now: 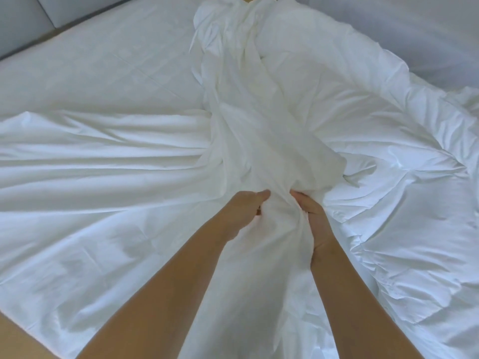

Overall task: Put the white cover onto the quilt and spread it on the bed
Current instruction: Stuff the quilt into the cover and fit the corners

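Observation:
The white cover lies spread and creased over the left and near part of the bed, with a bunched ridge running up the middle toward the top of the view. The puffy white quilt lies rumpled on the right side. My left hand grips the bunched cover from the left, thumb on top. My right hand grips the same bunch from the right, fingers buried in the folds. The two hands sit close together at the near end of the ridge.
The bare mattress sheet shows at the upper left. A grey padded headboard or wall panel runs along the top left. A brown floor strip shows at the bottom left corner.

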Action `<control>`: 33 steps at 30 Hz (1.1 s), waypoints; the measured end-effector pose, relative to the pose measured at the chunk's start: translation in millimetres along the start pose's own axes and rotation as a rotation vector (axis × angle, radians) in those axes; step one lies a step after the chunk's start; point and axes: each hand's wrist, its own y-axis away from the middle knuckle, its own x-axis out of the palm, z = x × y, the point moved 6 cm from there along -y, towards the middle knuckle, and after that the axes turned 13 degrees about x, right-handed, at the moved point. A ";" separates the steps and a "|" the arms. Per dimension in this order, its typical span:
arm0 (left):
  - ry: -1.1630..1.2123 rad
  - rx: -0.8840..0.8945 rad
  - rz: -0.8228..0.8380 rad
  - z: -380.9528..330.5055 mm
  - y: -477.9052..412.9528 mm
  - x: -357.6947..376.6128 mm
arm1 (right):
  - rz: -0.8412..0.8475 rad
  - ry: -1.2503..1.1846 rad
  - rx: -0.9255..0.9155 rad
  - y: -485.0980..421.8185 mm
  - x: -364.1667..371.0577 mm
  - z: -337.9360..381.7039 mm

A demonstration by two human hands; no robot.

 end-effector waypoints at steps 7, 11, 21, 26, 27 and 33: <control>-0.118 0.280 -0.172 -40.5 22.8 12.7 | 0.021 0.502 0.029 3.0 11.3 -5.5; -0.266 0.411 0.023 -56.9 39.4 4.4 | 0.056 0.564 -0.023 5.5 18.3 -6.0; -0.071 -0.121 0.104 15.0 22.8 23.6 | 0.189 0.047 0.191 2.8 -10.4 -23.2; 0.116 -0.100 -0.137 6.6 13.6 25.7 | 0.057 0.289 -0.008 -0.9 -10.0 -11.5; 0.099 -0.067 -0.168 3.5 11.9 24.6 | 0.006 0.336 -0.049 -0.6 -11.5 -8.0; 0.028 0.002 -0.152 -4.9 15.4 28.2 | -0.038 0.468 0.029 3.9 -18.2 -9.3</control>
